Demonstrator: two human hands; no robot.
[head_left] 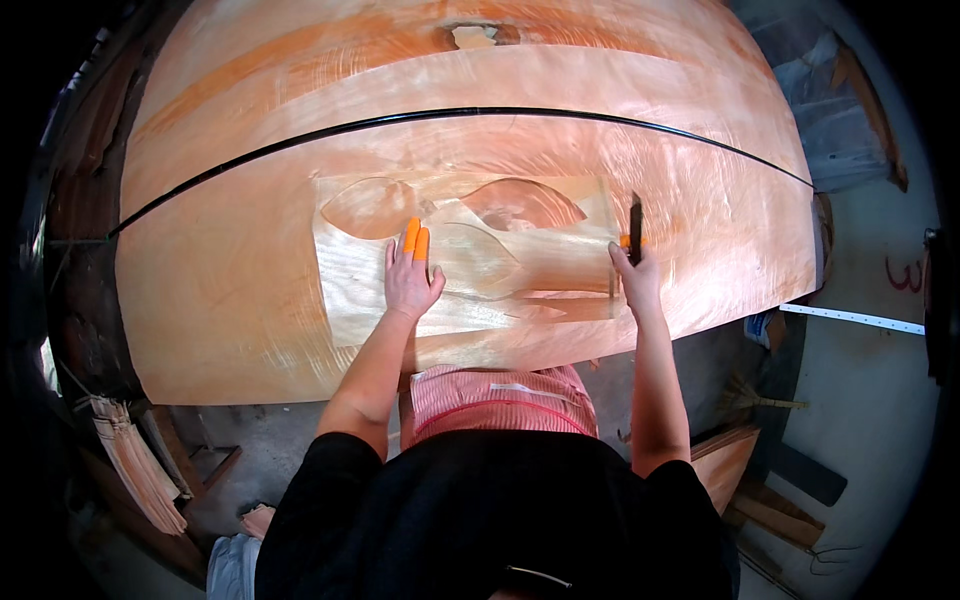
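Note:
My left hand [411, 283] lies with fingers stretched out on a pale, thin veneer sheet [365, 290]; two of its fingers wear orange covers. Leaf-shaped and curved openings are cut in the sheet, and the broad wood veneer surface [220, 300] shows through the one at upper left and the one at upper right. At the sheet's right edge, my right hand [640, 275] is closed around a slim black knife [636, 218] that points away from me. An orange cover shows on a finger of this hand too. Whether the blade touches the wood, I cannot tell.
A long black strip [480, 112] crosses the surface beyond the sheet. Farther off is a ragged hole [474, 37] in the veneer. Veneer strips [140, 465] stand at lower left. A white perforated strip [850, 317] juts out at right, near a small broom-like bundle [745, 393].

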